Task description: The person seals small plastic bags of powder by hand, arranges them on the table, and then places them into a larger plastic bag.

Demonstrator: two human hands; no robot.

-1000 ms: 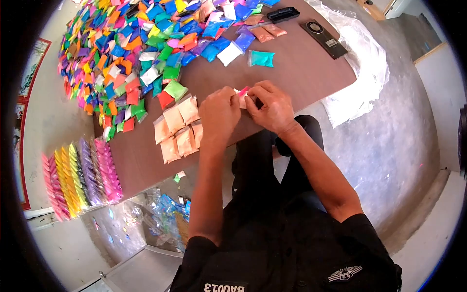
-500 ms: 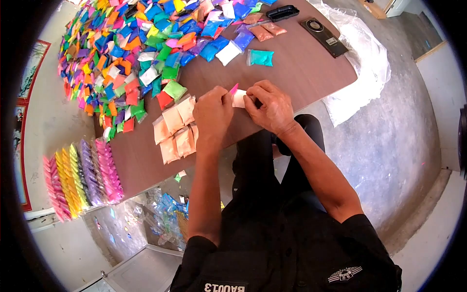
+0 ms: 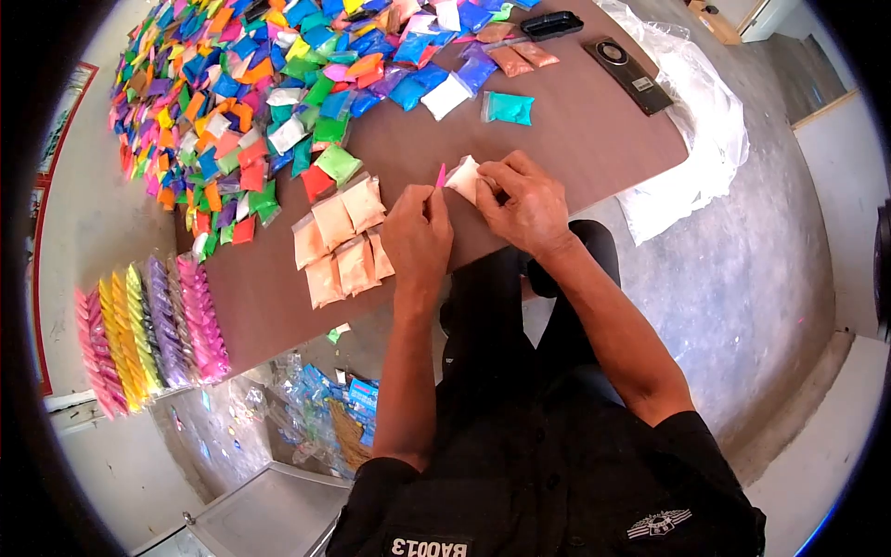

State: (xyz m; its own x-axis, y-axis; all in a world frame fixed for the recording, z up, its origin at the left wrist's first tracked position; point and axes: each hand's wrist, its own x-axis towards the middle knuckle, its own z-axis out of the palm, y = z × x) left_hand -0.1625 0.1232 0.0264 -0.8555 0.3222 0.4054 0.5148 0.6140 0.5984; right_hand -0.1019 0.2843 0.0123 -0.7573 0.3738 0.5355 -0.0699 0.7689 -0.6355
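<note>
My left hand [image 3: 418,232] pinches a thin pink strip [image 3: 441,175] that sticks up between its fingertips. Just to its right, my right hand [image 3: 524,204] grips a small white packet [image 3: 463,176] by its edge. Both hands hover over the near edge of the brown table [image 3: 575,139]. The pink strip and the white packet sit close together, nearly touching. Left of my left hand lies a cluster of several peach-coloured packets [image 3: 341,237] on the table.
A large heap of many-coloured packets [image 3: 241,84] covers the far left of the table. A teal packet [image 3: 509,109], a black tray [image 3: 551,24] and a black flat device [image 3: 623,63] lie further back. Rows of coloured packets [image 3: 153,330] sit at the left; clear plastic sheeting [image 3: 691,130] hangs off the right.
My hands have drawn slightly apart. The pink strip is now in my left hand, separate from the white packet in my right. The view has shifted a little.
</note>
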